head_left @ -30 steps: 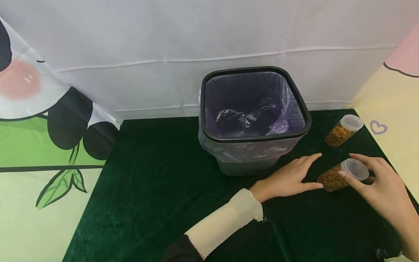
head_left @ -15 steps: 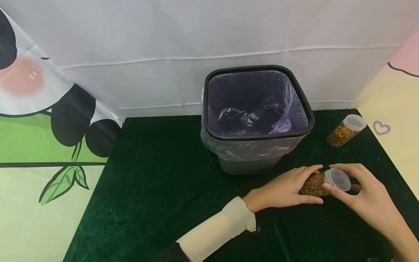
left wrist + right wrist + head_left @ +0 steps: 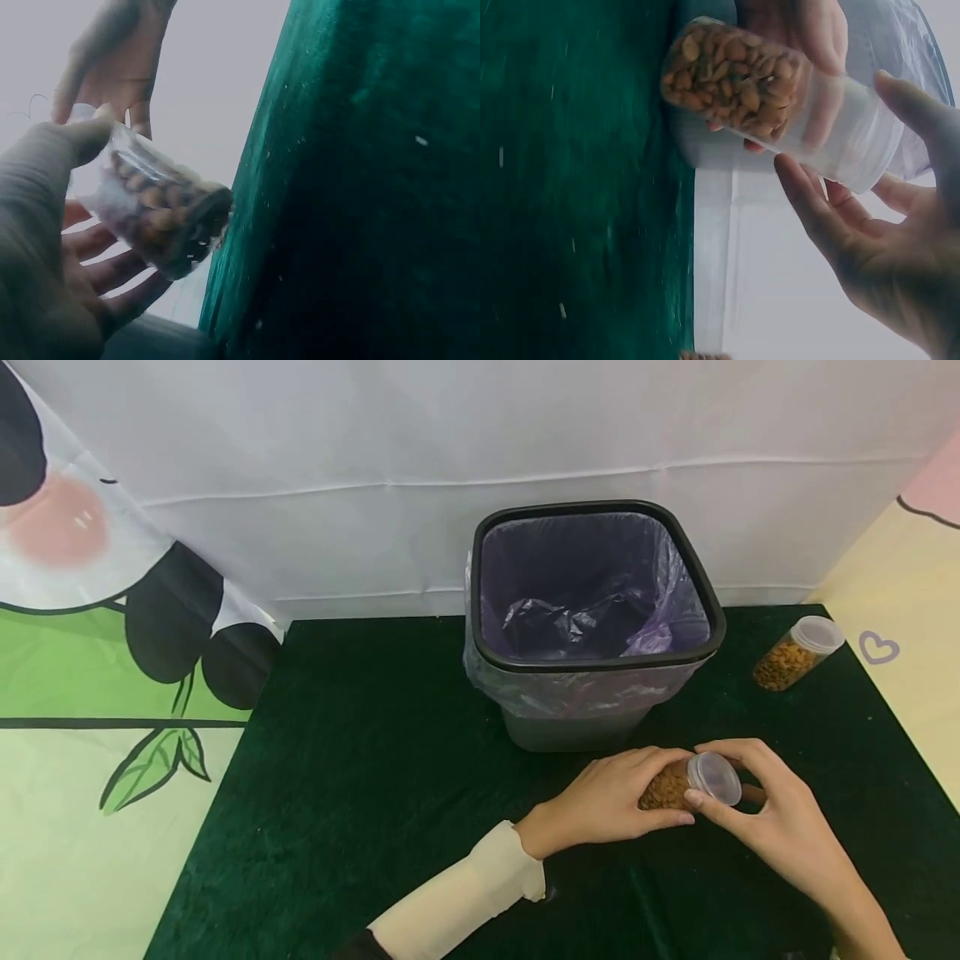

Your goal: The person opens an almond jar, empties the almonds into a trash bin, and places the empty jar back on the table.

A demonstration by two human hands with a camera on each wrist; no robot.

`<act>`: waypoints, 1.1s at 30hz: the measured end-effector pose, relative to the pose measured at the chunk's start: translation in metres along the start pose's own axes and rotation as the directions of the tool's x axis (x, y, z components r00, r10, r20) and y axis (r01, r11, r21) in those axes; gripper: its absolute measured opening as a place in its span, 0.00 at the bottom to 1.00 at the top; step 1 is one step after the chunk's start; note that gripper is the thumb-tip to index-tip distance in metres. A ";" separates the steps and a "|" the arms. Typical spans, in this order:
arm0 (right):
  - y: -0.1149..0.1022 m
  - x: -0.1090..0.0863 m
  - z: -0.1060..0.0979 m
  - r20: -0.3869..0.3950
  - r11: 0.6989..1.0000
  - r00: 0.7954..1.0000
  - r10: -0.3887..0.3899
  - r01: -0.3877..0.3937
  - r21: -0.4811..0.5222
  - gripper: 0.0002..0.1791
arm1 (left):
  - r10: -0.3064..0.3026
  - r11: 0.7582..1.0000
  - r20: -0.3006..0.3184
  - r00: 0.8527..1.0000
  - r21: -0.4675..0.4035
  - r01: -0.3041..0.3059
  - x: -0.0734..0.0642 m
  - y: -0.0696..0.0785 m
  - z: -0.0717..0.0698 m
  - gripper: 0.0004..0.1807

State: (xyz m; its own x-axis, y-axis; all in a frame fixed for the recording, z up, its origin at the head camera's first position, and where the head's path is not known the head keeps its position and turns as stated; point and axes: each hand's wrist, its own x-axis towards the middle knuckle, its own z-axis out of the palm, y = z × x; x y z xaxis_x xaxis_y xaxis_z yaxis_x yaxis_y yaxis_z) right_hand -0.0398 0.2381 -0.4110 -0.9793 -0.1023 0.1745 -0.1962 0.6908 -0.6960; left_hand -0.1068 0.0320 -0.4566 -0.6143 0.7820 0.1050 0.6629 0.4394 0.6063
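Observation:
A clear jar (image 3: 666, 787) partly filled with brown, almond-like kernels is tilted above the green cloth, held between both hands. My left hand (image 3: 600, 797) curls round the jar's kernel-filled body from the left. At the other end, the thumb and fingers of my right hand (image 3: 783, 827) grip the translucent lid (image 3: 716, 778). In the right wrist view the kernels (image 3: 735, 75) lie towards the jar's bottom. The left wrist view shows the jar's base (image 3: 202, 225) pointing away from the hands. A second filled jar (image 3: 787, 664) stands farther back at the right, touched by neither hand.
Behind my hands stands a grey bin (image 3: 570, 727) with a black rim and a purple plastic liner. Dark green cloth (image 3: 375, 735) covers the table. A white sheet (image 3: 375, 485) hangs at the back, with printed cartoon panels at both sides.
The right hand has carried the jar leftward and towards me. My left hand, earlier with spread fingers beside the jar's base, now wraps round its body.

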 end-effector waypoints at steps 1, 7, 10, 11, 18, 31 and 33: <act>-0.002 0.000 0.002 -0.004 1.000 1.000 -0.005 0.005 0.015 0.28 | 0.003 1.000 -0.020 1.000 0.013 -0.003 -0.003 0.000 -0.001 0.38; -0.010 -0.002 0.021 -0.012 0.997 0.997 -0.082 0.082 0.008 0.26 | 0.030 0.997 -0.089 0.996 0.078 -0.023 -0.020 -0.001 -0.010 0.33; -0.011 -0.006 0.030 -0.014 0.992 0.994 -0.111 0.110 -0.059 0.25 | 0.034 0.995 -0.099 0.995 0.099 -0.024 -0.026 -0.001 -0.013 0.31; -0.012 -0.007 0.032 -0.017 0.990 0.993 -0.114 0.113 -0.080 0.25 | 0.042 0.993 -0.106 0.993 0.113 -0.030 -0.028 -0.001 -0.013 0.31; -0.018 -0.011 0.039 -0.026 0.979 0.990 -0.138 0.132 -0.155 0.22 | 0.158 0.954 -0.217 0.963 0.284 -0.093 -0.041 -0.003 -0.019 0.32; -0.026 -0.008 0.051 -0.033 0.987 0.992 -0.123 0.118 -0.112 0.15 | 0.271 0.810 -0.227 0.935 0.578 -0.095 -0.057 -0.001 -0.032 0.33; -0.028 -0.007 0.053 -0.014 0.989 0.993 -0.118 0.116 -0.094 0.15 | 0.290 0.766 -0.222 0.931 0.637 -0.086 -0.061 0.000 -0.035 0.34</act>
State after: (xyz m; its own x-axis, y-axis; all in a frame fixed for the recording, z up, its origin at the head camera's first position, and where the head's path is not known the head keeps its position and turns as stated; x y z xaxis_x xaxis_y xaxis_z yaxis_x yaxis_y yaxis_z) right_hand -0.0299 0.1814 -0.4295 -0.9487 -0.1726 0.2650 -0.3026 0.7385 -0.6025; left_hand -0.0841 -0.0306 -0.4353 -0.4750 0.7573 0.4481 0.8334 0.5506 -0.0471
